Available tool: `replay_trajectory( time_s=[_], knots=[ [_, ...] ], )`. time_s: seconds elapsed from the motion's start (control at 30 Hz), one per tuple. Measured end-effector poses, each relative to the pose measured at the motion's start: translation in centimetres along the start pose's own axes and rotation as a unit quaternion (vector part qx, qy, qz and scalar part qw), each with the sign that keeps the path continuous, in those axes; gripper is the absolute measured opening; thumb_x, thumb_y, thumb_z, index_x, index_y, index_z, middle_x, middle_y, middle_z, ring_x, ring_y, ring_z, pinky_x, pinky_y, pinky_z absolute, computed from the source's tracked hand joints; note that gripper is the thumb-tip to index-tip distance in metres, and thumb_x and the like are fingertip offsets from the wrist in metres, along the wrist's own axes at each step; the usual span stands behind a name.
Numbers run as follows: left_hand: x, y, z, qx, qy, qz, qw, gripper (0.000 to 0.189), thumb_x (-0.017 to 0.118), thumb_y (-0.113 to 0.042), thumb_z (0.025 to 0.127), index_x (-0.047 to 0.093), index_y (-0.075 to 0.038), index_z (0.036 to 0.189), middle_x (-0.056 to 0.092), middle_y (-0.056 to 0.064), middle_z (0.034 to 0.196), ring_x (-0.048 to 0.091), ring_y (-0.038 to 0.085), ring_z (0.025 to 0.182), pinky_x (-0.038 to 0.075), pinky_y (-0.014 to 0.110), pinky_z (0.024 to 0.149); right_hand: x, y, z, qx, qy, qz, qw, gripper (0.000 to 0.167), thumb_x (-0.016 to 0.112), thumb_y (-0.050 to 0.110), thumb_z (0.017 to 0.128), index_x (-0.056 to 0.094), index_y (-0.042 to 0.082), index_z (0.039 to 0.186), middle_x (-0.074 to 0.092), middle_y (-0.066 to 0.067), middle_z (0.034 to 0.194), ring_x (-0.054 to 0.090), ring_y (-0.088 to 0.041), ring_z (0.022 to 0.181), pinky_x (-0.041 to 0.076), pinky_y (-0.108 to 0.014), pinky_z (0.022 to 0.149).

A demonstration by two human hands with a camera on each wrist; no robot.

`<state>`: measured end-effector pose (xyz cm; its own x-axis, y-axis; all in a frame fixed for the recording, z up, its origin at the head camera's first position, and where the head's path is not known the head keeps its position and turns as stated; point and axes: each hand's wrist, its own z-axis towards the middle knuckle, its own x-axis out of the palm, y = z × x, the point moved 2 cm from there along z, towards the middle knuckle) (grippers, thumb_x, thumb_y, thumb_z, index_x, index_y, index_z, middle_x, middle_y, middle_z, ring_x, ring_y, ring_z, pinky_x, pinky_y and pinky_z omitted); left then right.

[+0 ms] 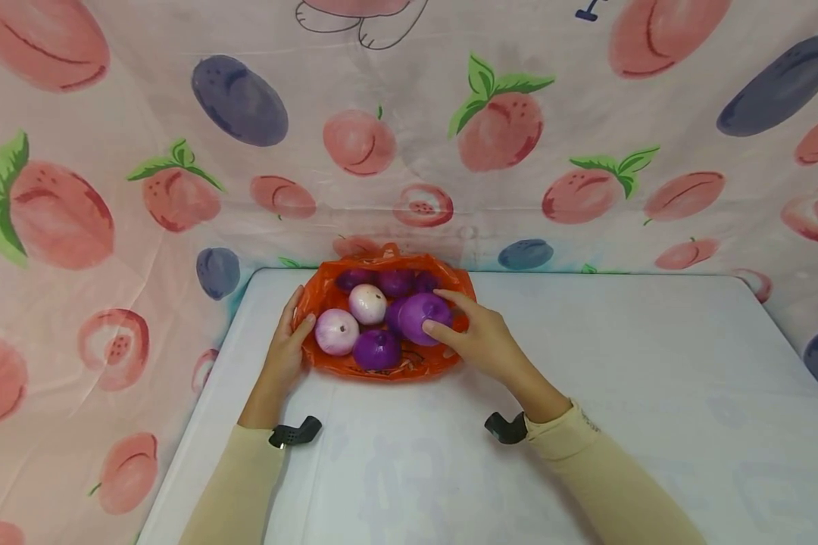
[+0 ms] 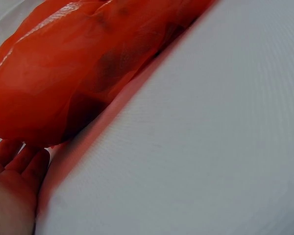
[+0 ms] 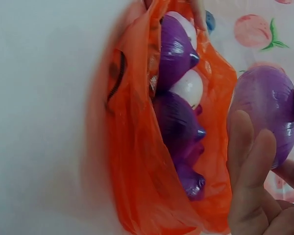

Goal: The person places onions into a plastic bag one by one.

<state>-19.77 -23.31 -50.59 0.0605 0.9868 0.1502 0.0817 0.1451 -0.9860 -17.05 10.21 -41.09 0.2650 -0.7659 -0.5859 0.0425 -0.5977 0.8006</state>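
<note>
An orange plastic bag [image 1: 320, 288] lies with its mouth open, several onions inside. Two pale onions [image 1: 336, 333] show on the left; a dark purple onion [image 1: 377, 351] sits at the front and others lie at the back. My left hand [image 1: 286, 348] holds the bag's left side, thumb at the rim; in the left wrist view its fingers [image 2: 36, 164] touch the bag's underside. My right hand [image 1: 487, 337] grips a purple onion [image 1: 426, 312] between thumb and fingers over the bag's right part. The right wrist view shows this onion [image 3: 264, 107] raised beside the bag's opening.
The bag rests at the back of a white table [image 1: 395, 454]. Behind and to the left hangs a fruit-printed cloth [image 1: 409, 159]. Black wrist mounts [image 1: 296, 431] stick out from both sleeves.
</note>
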Motion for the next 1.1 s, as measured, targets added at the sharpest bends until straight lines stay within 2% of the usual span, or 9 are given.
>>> replay_trajectory(
  time_s=[0.1,0.23,0.33,0.4,0.67,0.87,1.1],
  knots=[
    [0.0,0.0,0.0,0.002,0.001,-0.002,1.0,0.063,0.049,-0.027,0.108,0.019,-0.039,0.163,0.02,-0.008,0.17,0.021,0.021,0.158,0.04,0.023,0.116,0.5,-0.1,0.2,0.0,0.001,-0.01,1.0,0.073,0.068,0.062,0.09,0.045,0.032,0.153,0.07,-0.011,0.122,0.07,-0.018,0.073,0.06,-0.042,0.084],
    [0.0,0.0,0.1,0.003,0.001,0.0,1.0,0.064,0.049,-0.027,0.108,0.018,-0.036,0.164,0.019,-0.007,0.17,0.021,0.022,0.158,0.041,0.022,0.115,1.2,-0.2,0.4,-0.009,-0.002,-0.026,0.9996,0.072,0.067,0.061,0.091,0.047,0.028,0.152,0.064,-0.01,0.136,0.07,-0.025,0.101,0.059,-0.048,0.095],
    [0.0,0.0,0.1,0.001,0.001,-0.003,1.0,0.064,0.049,-0.027,0.108,0.018,-0.037,0.164,0.02,-0.008,0.17,0.022,0.022,0.157,0.042,0.023,0.115,1.8,-0.4,0.5,-0.016,-0.002,-0.037,0.9992,0.072,0.067,0.06,0.092,0.047,0.026,0.152,0.06,-0.01,0.145,0.061,-0.031,0.126,0.054,-0.054,0.103],
    [0.0,0.0,0.0,-0.001,0.001,-0.002,1.0,0.064,0.05,-0.027,0.108,0.019,-0.039,0.163,0.02,-0.008,0.17,0.022,0.021,0.157,0.042,0.023,0.114,2.1,-0.5,0.6,-0.02,0.0,-0.044,0.9988,0.072,0.067,0.059,0.092,0.047,0.024,0.152,0.058,-0.01,0.147,0.058,-0.034,0.132,0.052,-0.056,0.106],
    [0.0,0.0,0.0,-0.001,0.002,-0.001,1.0,0.063,0.05,-0.028,0.108,0.02,-0.04,0.163,0.02,-0.008,0.17,0.022,0.021,0.157,0.042,0.022,0.114,3.1,-0.7,1.0,-0.035,-0.006,-0.083,0.9959,0.072,0.069,0.053,0.094,0.048,0.017,0.152,0.059,-0.012,0.147,0.058,-0.034,0.133,0.05,-0.054,0.109],
    [0.0,0.0,0.0,0.001,0.003,-0.007,1.0,0.063,0.049,-0.027,0.108,0.019,-0.039,0.163,0.021,-0.008,0.17,0.022,0.022,0.157,0.043,0.02,0.113,3.4,-0.6,1.1,-0.031,-0.008,-0.096,0.9949,0.073,0.068,0.052,0.094,0.046,0.014,0.153,0.057,-0.013,0.149,0.058,-0.035,0.133,0.049,-0.055,0.11],
    [0.2,0.0,0.1,0.002,-0.005,-0.02,0.9998,0.061,0.049,-0.023,0.109,0.023,-0.039,0.162,0.022,-0.006,0.17,0.023,0.021,0.157,0.037,0.026,0.12,3.3,-0.5,1.3,-0.02,-0.01,-0.103,0.9944,0.072,0.068,0.052,0.094,0.047,0.013,0.152,0.06,-0.015,0.145,0.06,-0.037,0.13,0.049,-0.055,0.11]
  ],
)
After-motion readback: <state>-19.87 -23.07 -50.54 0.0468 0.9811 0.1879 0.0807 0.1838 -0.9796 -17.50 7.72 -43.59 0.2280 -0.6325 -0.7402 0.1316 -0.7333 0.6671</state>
